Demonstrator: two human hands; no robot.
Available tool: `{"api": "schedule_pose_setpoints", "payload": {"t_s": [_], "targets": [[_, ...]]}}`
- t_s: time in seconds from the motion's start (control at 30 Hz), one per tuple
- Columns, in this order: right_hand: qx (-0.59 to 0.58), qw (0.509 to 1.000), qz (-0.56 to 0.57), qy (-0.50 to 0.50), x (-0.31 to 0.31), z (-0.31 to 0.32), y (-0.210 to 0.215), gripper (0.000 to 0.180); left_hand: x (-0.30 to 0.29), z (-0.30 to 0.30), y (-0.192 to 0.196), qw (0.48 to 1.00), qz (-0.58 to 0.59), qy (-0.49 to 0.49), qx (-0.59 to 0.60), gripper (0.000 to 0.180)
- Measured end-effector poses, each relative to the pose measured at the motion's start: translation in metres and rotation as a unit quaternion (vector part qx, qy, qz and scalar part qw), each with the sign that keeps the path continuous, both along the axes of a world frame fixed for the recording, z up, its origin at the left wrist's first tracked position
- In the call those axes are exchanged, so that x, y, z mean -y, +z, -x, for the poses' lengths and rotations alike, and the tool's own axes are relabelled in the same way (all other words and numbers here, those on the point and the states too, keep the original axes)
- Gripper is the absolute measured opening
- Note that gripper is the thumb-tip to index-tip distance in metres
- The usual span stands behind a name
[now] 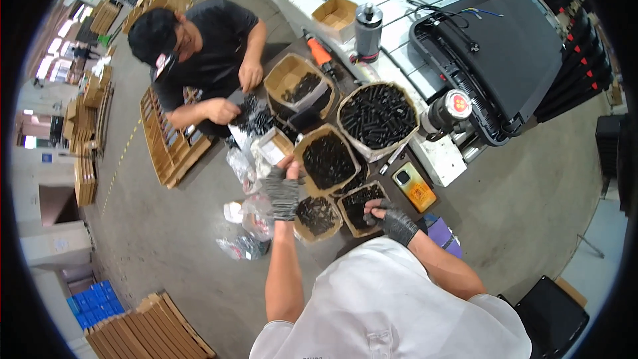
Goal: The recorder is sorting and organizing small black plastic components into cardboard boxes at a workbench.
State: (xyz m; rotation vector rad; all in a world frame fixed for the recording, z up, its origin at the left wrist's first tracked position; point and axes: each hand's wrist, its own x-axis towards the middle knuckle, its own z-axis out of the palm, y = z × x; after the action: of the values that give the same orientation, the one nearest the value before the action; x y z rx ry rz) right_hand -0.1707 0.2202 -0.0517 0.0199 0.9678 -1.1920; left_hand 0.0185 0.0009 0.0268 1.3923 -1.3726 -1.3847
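Note:
My left hand (284, 189), in a grey fingerless glove, is beside the left wall of a carton of small black parts (327, 161). Its fingers are drawn together; whatever they hold is too small to make out. My right hand (393, 221), gloved the same way, is at the right edge of a smaller carton of black pieces (362, 209). Thumb and fingertips there are closed, and their contents cannot be told. Between my hands stands another carton holding thin dark pieces (316, 217). Beyond my left hand lies a small white-lined box (274, 147).
A large bin of black cylindrical parts (377, 116) stands behind, near a phone (414, 186), an orange-handled tool (319, 53) and a silver motor-like cylinder (368, 32). Across the table, a co-worker (212, 53) handles black pieces. Plastic bags (256, 216) lie at left.

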Motion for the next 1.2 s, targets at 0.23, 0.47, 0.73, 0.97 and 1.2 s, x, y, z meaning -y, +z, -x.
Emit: {"api": "schedule_pose_setpoints", "payload": {"t_s": [0.23,0.47,0.73,0.97,1.2], "targets": [[0.021,0.999,0.038,0.03,0.004,0.005,0.029,0.029,-0.086,-0.101,-0.059,0.928,0.063,-0.193,0.313,0.026],[-0.001,0.999,0.043,0.014,-0.004,0.003,0.052,0.027,-0.101,-0.069,-0.101,0.806,0.198,-0.269,0.489,0.031],[0.012,0.999,0.043,-0.014,-0.027,0.001,0.04,0.026,-0.092,-0.053,-0.116,0.721,0.228,-0.353,0.551,0.026],[-0.057,0.997,0.02,0.044,-0.01,-0.002,0.052,0.022,-0.085,-0.075,-0.09,0.909,0.09,-0.261,0.313,0.021],[-0.289,0.915,0.168,0.224,0.025,-0.042,0.043,0.035,-0.133,-0.056,-0.031,0.94,0.167,-0.276,0.112,0.017]]}}
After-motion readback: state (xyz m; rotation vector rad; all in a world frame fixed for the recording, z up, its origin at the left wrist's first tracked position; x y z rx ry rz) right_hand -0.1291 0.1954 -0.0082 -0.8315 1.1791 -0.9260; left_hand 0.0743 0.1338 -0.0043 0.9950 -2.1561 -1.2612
